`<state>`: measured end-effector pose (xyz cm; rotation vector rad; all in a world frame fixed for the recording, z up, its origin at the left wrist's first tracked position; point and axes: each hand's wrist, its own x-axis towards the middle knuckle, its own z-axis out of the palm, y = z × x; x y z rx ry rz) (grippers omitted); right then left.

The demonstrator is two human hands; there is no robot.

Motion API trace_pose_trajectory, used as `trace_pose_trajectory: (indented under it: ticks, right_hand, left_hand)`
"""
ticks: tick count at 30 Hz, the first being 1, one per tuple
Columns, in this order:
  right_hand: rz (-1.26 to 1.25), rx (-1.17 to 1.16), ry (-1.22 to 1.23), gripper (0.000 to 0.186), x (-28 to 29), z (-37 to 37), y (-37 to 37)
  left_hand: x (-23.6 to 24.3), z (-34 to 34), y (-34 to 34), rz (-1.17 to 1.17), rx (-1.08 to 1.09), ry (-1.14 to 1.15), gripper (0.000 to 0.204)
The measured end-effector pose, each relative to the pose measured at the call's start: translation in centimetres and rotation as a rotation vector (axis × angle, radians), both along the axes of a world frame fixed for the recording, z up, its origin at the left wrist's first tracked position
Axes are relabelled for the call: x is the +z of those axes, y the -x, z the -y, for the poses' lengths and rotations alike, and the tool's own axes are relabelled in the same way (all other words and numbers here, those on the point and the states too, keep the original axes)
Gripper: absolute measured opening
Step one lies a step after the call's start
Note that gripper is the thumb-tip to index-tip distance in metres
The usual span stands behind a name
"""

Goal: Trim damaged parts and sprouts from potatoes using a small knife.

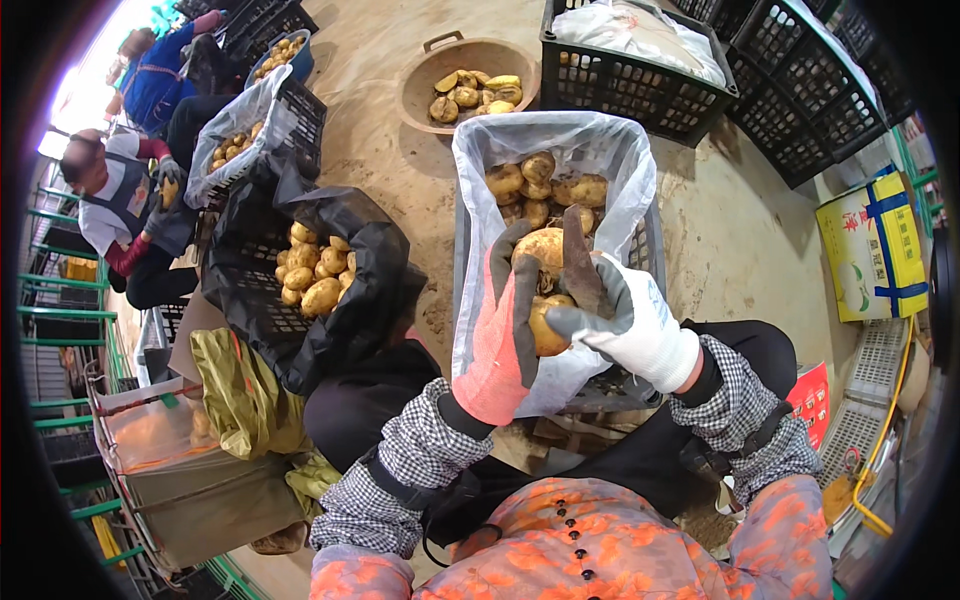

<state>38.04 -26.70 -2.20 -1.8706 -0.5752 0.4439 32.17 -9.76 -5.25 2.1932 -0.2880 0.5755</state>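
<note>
We see both hands raised over a grey crate (652,245) lined with a clear plastic bag (610,150). The left hand (500,335), in a pink glove with dark grey fingers, is closed around a pale yellow potato (541,247), its fingers curled up the left side of it. The right hand (625,315), in a white glove with grey fingers, grasps a second, smaller potato (545,325) just below the first, with the thumb across its front and a finger pointing up beside the upper one. The two potatoes touch or nearly touch; we cannot tell which. Both sit above the near end of the crate, where more potatoes (545,185) lie heaped at the far end of the bag.

To the left stands a black crate (245,300) lined with a black bag (370,270) and holding another pile of potatoes (312,270). Beyond the grey crate a round brown basin (420,95) on the floor holds a few cut potatoes. Further back a black crate (640,85) carries a white sack (630,30). At the far left another person (125,215) in gloves sits by a lined crate (300,115). A yellow box (872,255) with blue straps stands at the right.
</note>
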Motion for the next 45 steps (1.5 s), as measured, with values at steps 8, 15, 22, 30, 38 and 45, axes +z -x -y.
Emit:
trace_pose_trajectory:
  ticks: [8,15,22,30,38,45]
  right_hand:
    - [-0.311,-0.112,-0.211,0.032,-0.1,-0.5,0.3]
    - [0.619,0.013,0.002,0.066,-0.5,-1.5,-0.2]
    - [-0.909,-0.008,-0.592,0.057,0.2,0.5,-0.5]
    - [-0.933,-0.057,-0.638,0.054,0.0,1.6,-1.0]
    - [-0.802,0.008,-0.485,0.051,1.4,2.3,-1.1]
    - [-0.344,0.106,-0.274,0.047,1.2,1.6,-0.4]
  left_hand:
    - [1.2,0.8,0.0,-0.253,0.06,0.528,0.034]
    - [1.8,0.2,-0.4,-0.325,0.264,0.317,0.032]
    - [2.9,-0.8,-1.2,-0.305,0.084,0.707,0.048]
    - [3.5,-3.1,-0.9,-0.205,0.059,1.09,0.052]
    - [2.4,-2.6,0.3,-0.726,-0.289,1.546,0.038]
    - [3.4,-1.3,2.5,-0.784,-0.292,1.262,0.059]
